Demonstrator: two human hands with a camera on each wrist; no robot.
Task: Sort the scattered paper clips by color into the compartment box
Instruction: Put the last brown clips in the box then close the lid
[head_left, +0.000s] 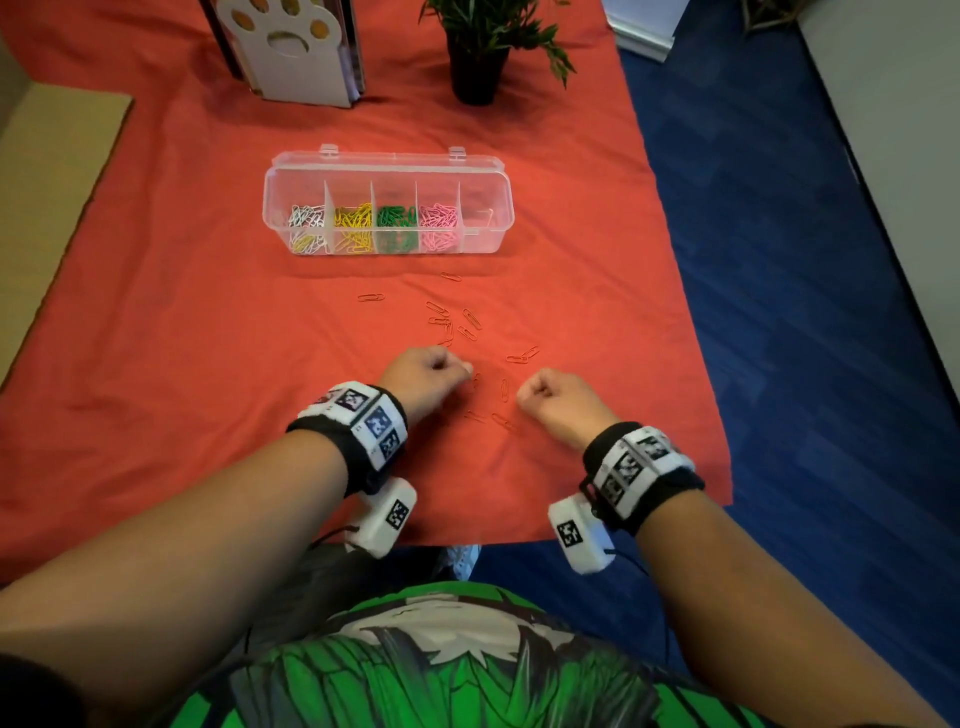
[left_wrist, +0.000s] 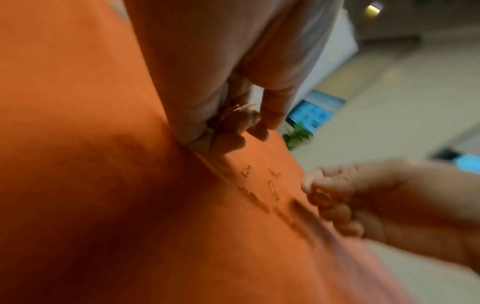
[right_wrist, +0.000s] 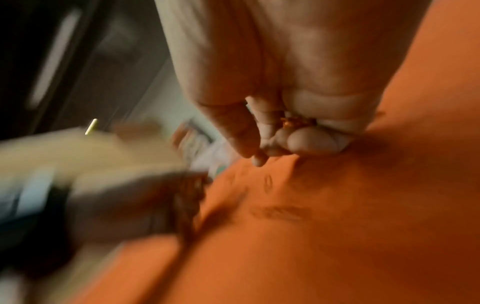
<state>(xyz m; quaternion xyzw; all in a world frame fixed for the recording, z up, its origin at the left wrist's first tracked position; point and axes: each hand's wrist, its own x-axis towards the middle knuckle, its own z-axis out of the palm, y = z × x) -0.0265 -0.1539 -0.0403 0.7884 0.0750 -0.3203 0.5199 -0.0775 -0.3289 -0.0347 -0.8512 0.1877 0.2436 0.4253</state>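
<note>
A clear compartment box stands open mid-table. Its compartments hold white, yellow, green and pink clips; what lies in the rightmost one is hard to make out. Several orange paper clips lie scattered on the orange cloth between the box and my hands. My left hand is curled, with orange clips bunched in its palm. My right hand is curled too and grips a small bunch of orange clips. A few clips lie between the hands.
A potted plant and a white paw-print bookend stand at the far end of the table. The cloth's right edge drops to blue carpet. A beige surface borders the left.
</note>
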